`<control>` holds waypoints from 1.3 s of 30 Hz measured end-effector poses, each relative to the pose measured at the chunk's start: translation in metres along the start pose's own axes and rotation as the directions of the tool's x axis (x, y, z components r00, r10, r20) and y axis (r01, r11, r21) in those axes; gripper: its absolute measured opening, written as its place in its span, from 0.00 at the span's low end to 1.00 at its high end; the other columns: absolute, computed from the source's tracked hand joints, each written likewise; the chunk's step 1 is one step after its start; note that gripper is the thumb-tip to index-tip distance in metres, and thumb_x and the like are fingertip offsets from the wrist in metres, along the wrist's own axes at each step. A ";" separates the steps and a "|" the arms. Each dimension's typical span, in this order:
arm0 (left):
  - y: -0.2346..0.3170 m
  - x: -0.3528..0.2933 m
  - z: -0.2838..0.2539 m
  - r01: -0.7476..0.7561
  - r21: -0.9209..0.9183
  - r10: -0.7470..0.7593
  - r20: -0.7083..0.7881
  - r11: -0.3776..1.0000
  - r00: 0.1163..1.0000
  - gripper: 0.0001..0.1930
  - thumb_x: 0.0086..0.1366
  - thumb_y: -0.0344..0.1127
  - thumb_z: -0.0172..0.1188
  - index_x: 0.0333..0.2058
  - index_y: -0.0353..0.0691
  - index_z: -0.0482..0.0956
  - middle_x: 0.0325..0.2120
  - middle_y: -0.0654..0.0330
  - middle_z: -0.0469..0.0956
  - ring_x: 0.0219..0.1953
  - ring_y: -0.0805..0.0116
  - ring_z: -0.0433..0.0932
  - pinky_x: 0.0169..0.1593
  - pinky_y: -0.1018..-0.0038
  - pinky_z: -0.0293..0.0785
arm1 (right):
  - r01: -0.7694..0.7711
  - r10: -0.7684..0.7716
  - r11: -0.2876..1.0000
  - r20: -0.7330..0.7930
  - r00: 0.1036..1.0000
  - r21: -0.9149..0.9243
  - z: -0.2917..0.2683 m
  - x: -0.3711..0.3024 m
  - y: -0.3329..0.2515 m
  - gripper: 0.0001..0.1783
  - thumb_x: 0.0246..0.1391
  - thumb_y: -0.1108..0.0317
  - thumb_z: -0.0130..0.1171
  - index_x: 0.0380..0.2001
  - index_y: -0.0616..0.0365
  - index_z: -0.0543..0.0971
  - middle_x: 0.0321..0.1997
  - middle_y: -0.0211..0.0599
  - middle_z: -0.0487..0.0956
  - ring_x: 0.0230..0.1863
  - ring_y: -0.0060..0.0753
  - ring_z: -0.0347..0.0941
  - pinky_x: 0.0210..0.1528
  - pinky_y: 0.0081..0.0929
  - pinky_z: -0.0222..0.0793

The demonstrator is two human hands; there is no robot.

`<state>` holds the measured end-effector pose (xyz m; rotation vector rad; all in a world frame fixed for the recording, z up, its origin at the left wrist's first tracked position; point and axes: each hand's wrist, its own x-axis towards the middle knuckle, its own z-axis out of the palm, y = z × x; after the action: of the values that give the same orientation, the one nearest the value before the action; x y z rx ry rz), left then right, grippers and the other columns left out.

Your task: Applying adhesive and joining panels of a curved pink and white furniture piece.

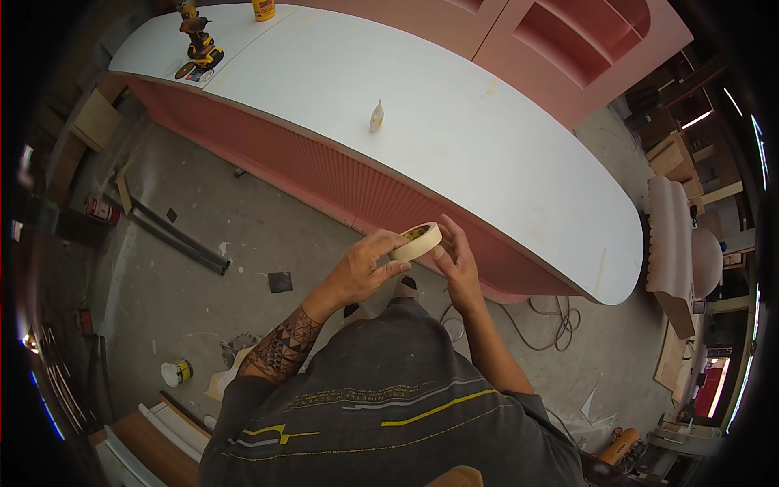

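A cream roll of masking tape is held up in front of my body, short of the counter's near edge. My left hand grips its left side, thumb below and fingers over the ring. On the other side, my right hand is closed with thumb and fingertips at the roll's edge. Whether a loose tape end is pinched there is too small to tell. Beyond my hands stands a long pink counter with a white top and ribbed front. A small white glue bottle stands upright on it.
A yellow-and-black cordless drill and a yellow tub stand at the counter's far left. Black tubes and a paint can lie on the floor to the left. A hose coils at the right, near an orange cylinder.
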<state>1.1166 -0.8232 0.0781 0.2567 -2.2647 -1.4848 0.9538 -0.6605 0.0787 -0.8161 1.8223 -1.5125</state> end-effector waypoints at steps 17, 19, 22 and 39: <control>0.011 -0.018 -0.031 -0.079 0.031 0.081 -0.069 0.996 0.994 0.23 0.65 0.36 0.71 0.57 0.39 0.80 0.55 0.55 0.77 0.56 0.56 0.79 0.60 0.62 0.77 | -0.547 0.125 0.428 0.553 0.824 0.719 0.038 0.017 -0.020 0.45 0.67 0.31 0.47 0.65 0.65 0.67 0.60 0.57 0.77 0.59 0.52 0.78 0.63 0.49 0.75; 0.008 -0.022 -0.033 -0.058 0.009 0.058 -0.079 0.998 0.995 0.22 0.66 0.36 0.70 0.56 0.39 0.81 0.54 0.55 0.78 0.57 0.55 0.79 0.60 0.62 0.77 | -0.560 0.129 0.469 0.573 0.809 0.683 0.042 0.021 -0.011 0.44 0.68 0.32 0.46 0.66 0.63 0.67 0.60 0.56 0.77 0.58 0.51 0.78 0.63 0.49 0.75; 0.003 -0.031 -0.041 -0.013 0.044 0.018 -0.107 0.999 0.994 0.21 0.66 0.37 0.69 0.56 0.42 0.81 0.53 0.55 0.79 0.56 0.56 0.79 0.61 0.62 0.76 | -0.316 0.204 0.734 0.248 0.947 0.601 0.047 0.025 -0.006 0.35 0.71 0.43 0.50 0.66 0.62 0.69 0.59 0.52 0.78 0.58 0.46 0.79 0.63 0.45 0.75; -0.015 -0.059 -0.055 0.022 0.129 -0.034 0.090 0.991 0.995 0.19 0.69 0.39 0.66 0.57 0.44 0.81 0.51 0.57 0.78 0.55 0.56 0.78 0.58 0.60 0.75 | -0.058 0.083 0.995 0.385 0.919 -0.076 0.036 0.007 0.010 0.06 0.54 0.77 0.55 0.36 0.63 0.77 0.37 0.31 0.81 0.42 0.22 0.76 0.44 0.22 0.70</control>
<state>1.1926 -0.8526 0.0689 0.2639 -2.4426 -1.3937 0.9770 -0.6859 0.0628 -0.9908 1.5887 -1.1528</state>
